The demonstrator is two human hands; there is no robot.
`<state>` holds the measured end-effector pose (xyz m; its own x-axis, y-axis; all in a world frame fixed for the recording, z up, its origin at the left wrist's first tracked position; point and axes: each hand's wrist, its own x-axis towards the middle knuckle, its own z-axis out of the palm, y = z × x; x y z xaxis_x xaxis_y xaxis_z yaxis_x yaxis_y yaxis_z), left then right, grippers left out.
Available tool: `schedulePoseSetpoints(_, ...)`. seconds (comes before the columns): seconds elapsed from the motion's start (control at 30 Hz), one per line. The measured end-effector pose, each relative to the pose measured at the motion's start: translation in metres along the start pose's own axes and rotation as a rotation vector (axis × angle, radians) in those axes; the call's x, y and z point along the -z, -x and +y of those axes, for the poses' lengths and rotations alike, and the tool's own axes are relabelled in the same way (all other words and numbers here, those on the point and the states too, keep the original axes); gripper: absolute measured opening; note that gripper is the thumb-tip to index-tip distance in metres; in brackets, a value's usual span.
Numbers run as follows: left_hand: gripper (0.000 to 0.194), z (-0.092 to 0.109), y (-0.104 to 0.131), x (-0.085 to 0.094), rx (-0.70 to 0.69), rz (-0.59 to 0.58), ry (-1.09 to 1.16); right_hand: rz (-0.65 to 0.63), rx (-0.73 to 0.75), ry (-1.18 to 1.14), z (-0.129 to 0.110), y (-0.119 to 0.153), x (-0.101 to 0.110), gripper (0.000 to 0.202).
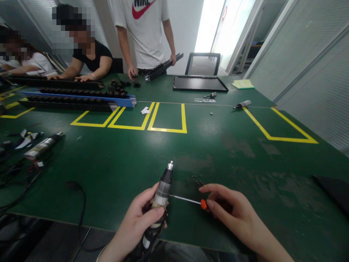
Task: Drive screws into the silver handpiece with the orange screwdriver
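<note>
My left hand (139, 216) is wrapped around the body of an electric screwdriver (163, 189), whose silver nose points up and away from me. In my right hand (231, 211), the fingers close on the orange-red handle of a thin screwdriver (188, 199). Its metal shaft points left, and the tip meets or passes behind the side of the electric screwdriver; contact cannot be made out. Just beyond my right fingertips, several small screws (199, 182) lie on the green table (122, 160).
A second electric screwdriver (43, 146) lies among cables at left. Black and blue rails (131, 100) lie farther back, near co-workers; one standing person (147, 32) holds a rail. A black rectangular panel (200, 84), a grey tool (242, 105) and yellow-green paper (243, 84) are at the far right.
</note>
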<state>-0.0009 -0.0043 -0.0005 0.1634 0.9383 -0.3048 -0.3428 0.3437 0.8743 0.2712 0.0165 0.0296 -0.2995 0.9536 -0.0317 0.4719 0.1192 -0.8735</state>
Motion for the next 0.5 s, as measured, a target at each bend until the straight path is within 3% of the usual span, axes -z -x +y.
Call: schedulePoseSetpoints(0.5,0.053,-0.006,0.001,0.003,-0.006,0.0,-0.028,0.046,0.029,-0.022,-0.009,0.002,0.001,0.026)
